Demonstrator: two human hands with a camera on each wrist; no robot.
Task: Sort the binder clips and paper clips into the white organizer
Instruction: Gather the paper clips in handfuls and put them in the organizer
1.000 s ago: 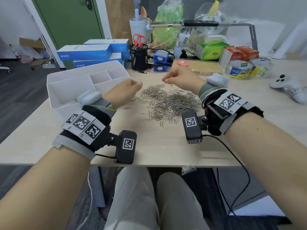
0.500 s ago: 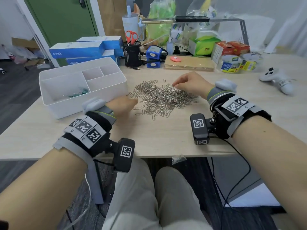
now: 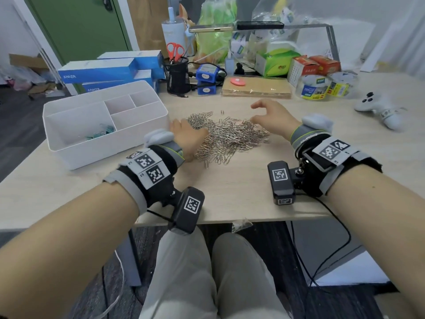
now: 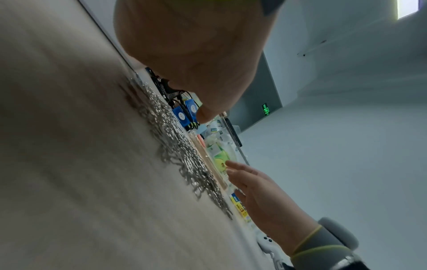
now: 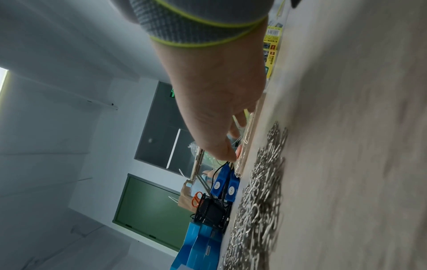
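The paper clips (image 3: 226,137) lie heaped just right of the white organizer (image 3: 103,125), binder clips (image 3: 100,134) inside it, left hand (image 3: 187,137) resting on them, apparently loose, right hand (image 3: 272,117) spread empty, black mesh pen cup (image 3: 177,75) behind.

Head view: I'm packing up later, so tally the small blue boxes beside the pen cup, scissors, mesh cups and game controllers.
Small blue boxes: 2
Scissors: 1
Mesh cups: 1
Game controllers: 1
Total: 5
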